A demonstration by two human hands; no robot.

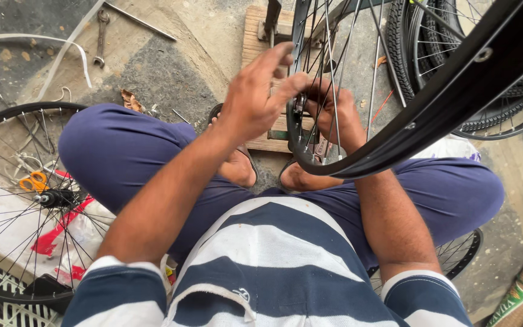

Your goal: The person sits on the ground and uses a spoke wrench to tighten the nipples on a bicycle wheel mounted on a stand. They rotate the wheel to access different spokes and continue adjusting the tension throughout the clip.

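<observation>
A black bicycle wheel rim (449, 91) with thin steel spokes stands upright in front of me, in a stand on a wooden block (255, 36). My left hand (261, 94) is raised on the near side of the wheel, fingers spread, its fingertips touching a spoke near the hub (298, 112). My right hand (334, 112) reaches in among the spokes from the right and its fingers are closed around spokes at the hub. I sit cross-legged in dark blue trousers and a striped shirt, with my feet under the rim.
A second spoked wheel (25, 206) lies flat at my left over white and red packaging, with orange-handled scissors (33, 181) under its spokes. A spanner (100, 36) and a rod lie on the concrete beyond. Tyred wheels (503, 115) lean at the far right.
</observation>
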